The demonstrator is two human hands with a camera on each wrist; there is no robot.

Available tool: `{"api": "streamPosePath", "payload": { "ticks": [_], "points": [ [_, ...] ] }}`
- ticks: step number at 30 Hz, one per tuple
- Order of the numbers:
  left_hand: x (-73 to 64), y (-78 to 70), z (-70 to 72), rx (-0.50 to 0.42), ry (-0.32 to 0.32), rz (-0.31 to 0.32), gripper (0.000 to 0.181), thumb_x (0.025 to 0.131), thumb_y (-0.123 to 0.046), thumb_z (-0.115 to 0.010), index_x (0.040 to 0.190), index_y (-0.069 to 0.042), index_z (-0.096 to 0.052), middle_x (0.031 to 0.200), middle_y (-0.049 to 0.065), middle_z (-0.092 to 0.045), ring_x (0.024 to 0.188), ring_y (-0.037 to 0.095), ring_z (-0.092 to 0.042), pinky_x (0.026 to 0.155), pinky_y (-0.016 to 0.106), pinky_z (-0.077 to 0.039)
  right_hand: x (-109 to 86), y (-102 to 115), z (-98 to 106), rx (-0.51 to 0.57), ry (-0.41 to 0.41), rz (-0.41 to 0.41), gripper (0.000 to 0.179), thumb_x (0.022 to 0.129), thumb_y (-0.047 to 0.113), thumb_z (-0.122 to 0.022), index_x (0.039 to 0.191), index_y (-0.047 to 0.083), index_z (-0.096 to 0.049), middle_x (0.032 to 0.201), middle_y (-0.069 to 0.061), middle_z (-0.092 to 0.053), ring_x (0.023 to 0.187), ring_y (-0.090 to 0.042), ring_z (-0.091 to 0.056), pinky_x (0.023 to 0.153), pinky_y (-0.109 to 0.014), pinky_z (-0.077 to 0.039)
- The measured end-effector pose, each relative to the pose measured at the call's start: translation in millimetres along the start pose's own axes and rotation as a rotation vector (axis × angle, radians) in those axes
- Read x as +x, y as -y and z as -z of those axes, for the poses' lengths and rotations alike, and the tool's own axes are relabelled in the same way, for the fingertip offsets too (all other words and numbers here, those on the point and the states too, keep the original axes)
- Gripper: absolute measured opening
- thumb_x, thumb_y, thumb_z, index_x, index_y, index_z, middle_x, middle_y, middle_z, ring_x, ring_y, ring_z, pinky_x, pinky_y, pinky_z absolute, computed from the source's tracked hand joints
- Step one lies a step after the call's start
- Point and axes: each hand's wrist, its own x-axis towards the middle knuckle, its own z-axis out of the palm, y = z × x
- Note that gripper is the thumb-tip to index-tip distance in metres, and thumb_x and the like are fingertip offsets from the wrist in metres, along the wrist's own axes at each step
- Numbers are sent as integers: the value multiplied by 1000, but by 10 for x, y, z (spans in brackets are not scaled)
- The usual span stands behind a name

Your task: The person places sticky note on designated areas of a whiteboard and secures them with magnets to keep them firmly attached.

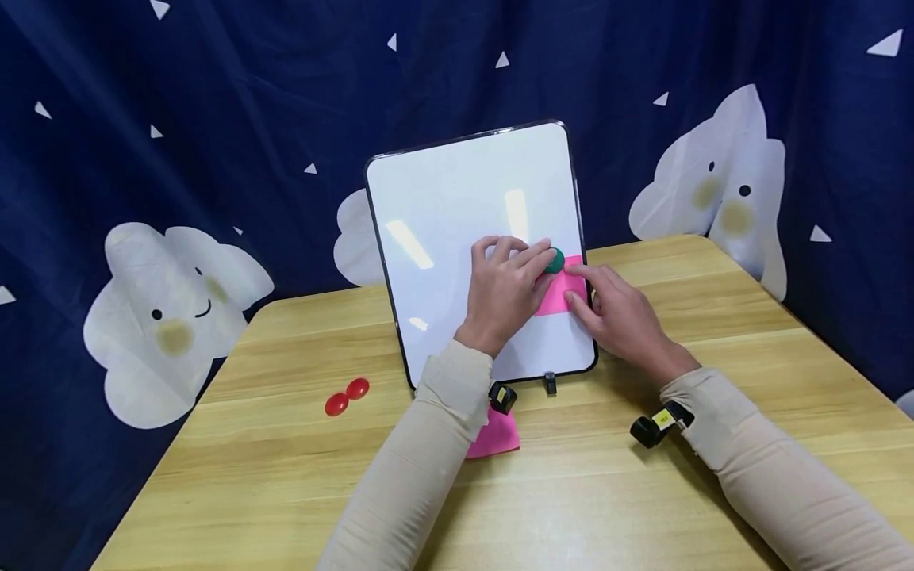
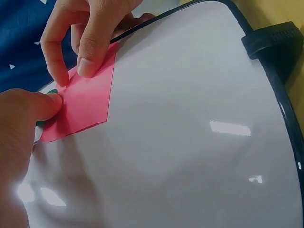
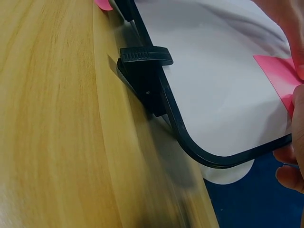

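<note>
A small whiteboard with a black frame stands tilted back on the table. On its right side lies a pink sticky note, flat against the white surface. My left hand pinches a round green magnet between thumb and fingers at the note's upper left part. In the left wrist view the left thumb covers most of the magnet. My right hand holds the note at the board's right edge, thumb and index finger on its front. Other right-hand fingers curl behind the frame.
Two red round magnets lie on the wooden table left of the board. More pink paper lies in front, partly under the left forearm. A black foot clip grips the lower frame. A dark blue curtain hangs behind.
</note>
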Motion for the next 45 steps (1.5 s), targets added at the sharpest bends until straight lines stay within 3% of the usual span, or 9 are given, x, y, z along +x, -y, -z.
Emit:
{"api": "streamPosePath", "payload": {
  "ticks": [19,45],
  "points": [
    [-2,-1,-54,60,-39,-35,31,94,-32,-71,123,-21,-74,126,-5,-68,108,15,-59,101,42,-37,-4,-2,-12,6,18,-45,46,95,18,-70,137,10,-54,92,-7,-56,70,-18,-49,59,-35,-43],
    [-35,-39,-35,6,-51,7,30,93,-32,-71,120,-20,-74,128,-4,-67,108,16,-59,97,38,-43,-1,10,23,-2,-10,32,45,93,16,-71,135,8,-57,86,-4,-54,66,-13,-46,54,-31,-41]
  ]
}}
